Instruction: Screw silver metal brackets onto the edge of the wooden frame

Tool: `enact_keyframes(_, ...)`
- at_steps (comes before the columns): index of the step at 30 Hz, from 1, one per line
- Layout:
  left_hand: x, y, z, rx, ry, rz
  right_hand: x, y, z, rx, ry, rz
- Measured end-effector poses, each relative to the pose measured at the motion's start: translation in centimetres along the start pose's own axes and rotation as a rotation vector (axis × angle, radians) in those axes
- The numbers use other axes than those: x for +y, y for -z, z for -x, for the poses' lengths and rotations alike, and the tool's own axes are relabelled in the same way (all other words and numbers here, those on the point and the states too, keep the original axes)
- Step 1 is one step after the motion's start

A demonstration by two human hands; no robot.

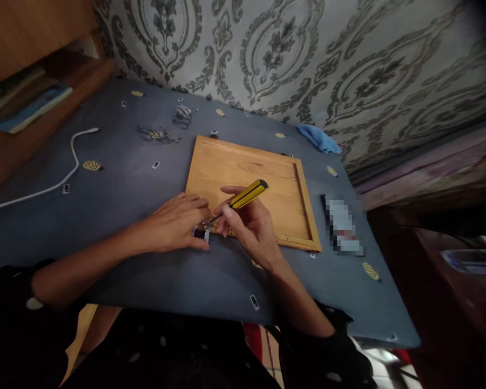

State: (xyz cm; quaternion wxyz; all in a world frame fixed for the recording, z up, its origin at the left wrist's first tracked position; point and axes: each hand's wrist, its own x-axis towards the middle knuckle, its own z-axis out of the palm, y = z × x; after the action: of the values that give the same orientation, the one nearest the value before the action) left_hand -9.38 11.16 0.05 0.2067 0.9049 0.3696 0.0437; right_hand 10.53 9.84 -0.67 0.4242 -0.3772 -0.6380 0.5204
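On a blue-grey tablecloth (121,200) with labels (254,302) too small to read, the right hand (257,229) grips a yellow-and-black screwdriver (245,197); beside it, the left hand (182,222) pinches a silvery metal fitting (207,235) at a framed wooden panel's (251,165) near-left edge.

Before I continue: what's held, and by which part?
Right hand: yellow screwdriver, by the handle's lower part. Left hand: at a metal fitting; its hold is unclear.

From my end I've got a grey-blue tabletop (235,281) with little yellow pineapples printed on it. A framed wooden panel (247,156) lies around the middle, a white cable (77,161) snakes along the left, two see-through bundles (182,116) sit farther back, plus a crumpled blue cloth (319,139) and some pixelated thing (344,226) over right.
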Motion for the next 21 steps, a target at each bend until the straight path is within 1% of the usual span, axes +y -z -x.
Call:
enact_keyframes(3,-0.1,-0.1,0.0,0.013,-0.011,-0.009,-0.2,0.3,0.1,-0.026,0.025,-0.056)
enact_keyframes(6,-0.2,-0.2,0.1,0.025,-0.016,-0.002,-0.5,0.3,0.0,-0.025,0.025,-0.049)
enact_keyframes(10,-0.4,-0.4,0.1,0.045,-0.028,0.032,-1.6,0.3,-0.4,0.045,0.061,0.032)
enact_keyframes(13,-0.5,-0.5,0.2,0.048,-0.031,0.028,-2.6,0.2,-0.7,0.081,0.013,0.076)
enact_keyframes(15,-0.6,-0.5,0.2,0.049,-0.033,0.025,-3.0,0.0,-1.0,0.066,-0.007,0.040)
enact_keyframes(18,-0.4,-0.3,0.2,0.036,-0.019,0.034,-3.4,-0.1,-1.4,0.034,0.011,-0.026)
enact_keyframes(21,-0.2,-0.1,0.1,0.017,0.000,0.034,-3.6,0.1,-1.7,-0.031,0.036,0.004)
